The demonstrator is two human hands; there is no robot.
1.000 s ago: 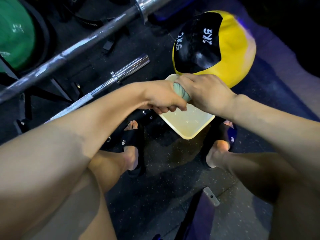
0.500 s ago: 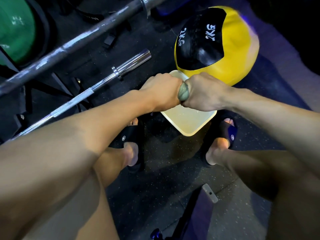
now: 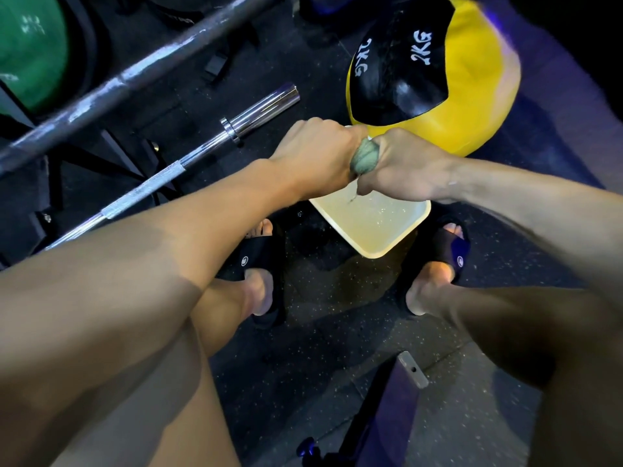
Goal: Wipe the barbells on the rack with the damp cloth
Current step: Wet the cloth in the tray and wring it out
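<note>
A grey-green damp cloth (image 3: pixel 364 157) is twisted into a tight roll between my two fists. My left hand (image 3: pixel 317 153) grips its left end and my right hand (image 3: pixel 406 166) grips its right end, above a pale square basin (image 3: pixel 387 230) of water on the floor. A thin stream of water runs from the cloth into the basin. Two steel barbells lie diagonally at the upper left: the near barbell (image 3: pixel 202 150) with a chrome sleeve, and the far barbell (image 3: pixel 135 75) higher up on the rack.
A yellow and black 2KG medicine ball (image 3: pixel 448 82) sits right behind the basin. A green weight plate (image 3: pixel 27 52) is at the top left. My feet in black slides (image 3: pixel 256 261) stand on either side of the basin on dark rubber flooring. A purple bench end (image 3: pixel 401 396) is below.
My fists have turned against each other on the cloth, twisting it tighter, and water now runs from it into the basin. The view has shifted slightly.
</note>
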